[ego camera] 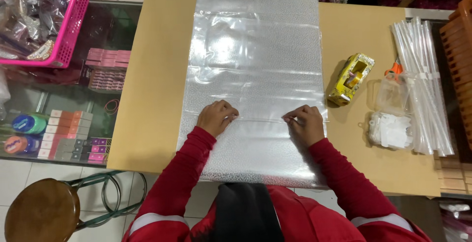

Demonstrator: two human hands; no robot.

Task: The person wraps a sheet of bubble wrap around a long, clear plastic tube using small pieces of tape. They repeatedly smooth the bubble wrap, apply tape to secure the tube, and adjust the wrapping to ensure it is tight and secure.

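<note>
1. A clear plastic wrapping sheet (255,75) lies flat along the middle of the tan table (152,99), its near edge at the person's body and its far edge at the table's back edge.
2. The left hand (216,118) rests on the sheet, fingers curled under, pinching a raised crease in the film; the right hand (306,124) pinches the same crease further along, near the sheet's right edge.
3. The crease runs straight across the sheet between the two hands.
4. Handling, as judged: the film looks very light, limp and slippery, with a glossy, finely speckled face; it should crease readily and slide on the table. Hold is best taken at a fold or edge, with both hands well apart to keep it taut.
5. Right of the sheet: a yellow tape dispenser (351,78), then orange-handled scissors (394,70), a small clear bag of white pieces (391,130) and a bundle of clear sleeves (424,84).
</note>
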